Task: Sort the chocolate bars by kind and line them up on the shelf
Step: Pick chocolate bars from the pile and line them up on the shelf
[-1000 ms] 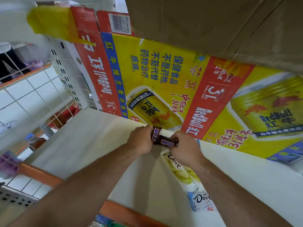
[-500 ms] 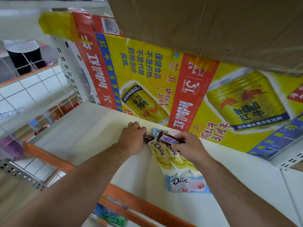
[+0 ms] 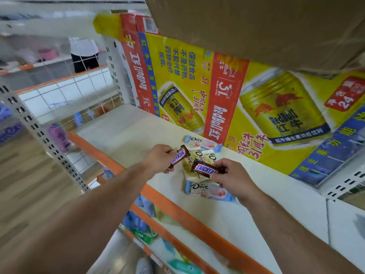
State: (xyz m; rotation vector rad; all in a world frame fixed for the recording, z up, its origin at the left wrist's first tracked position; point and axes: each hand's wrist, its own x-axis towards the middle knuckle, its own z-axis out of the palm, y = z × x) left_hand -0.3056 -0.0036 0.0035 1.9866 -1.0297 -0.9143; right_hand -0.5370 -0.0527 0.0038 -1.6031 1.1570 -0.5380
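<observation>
My left hand pinches a brown Snickers bar by its near end, the bar tilted up to the right. A second Snickers bar is held in my right hand, raised over a small pile of Dove bars on the white shelf. In the pile, yellowish Dove bars lie under both Snickers. One pale blue Dove bar lies behind them near the carton. Another pale blue Dove bar lies in front, near the shelf's orange edge.
A big yellow and red Red Bull carton stands along the back of the shelf, with a brown cardboard box overhead. The orange shelf edge runs diagonally; packets lie on the shelf below. A person stands beyond the wire rack at left.
Both hands have drawn back from the carton toward me, each lifting a Snickers bar off the pile; the two bars are now apart. The view has swung left.
</observation>
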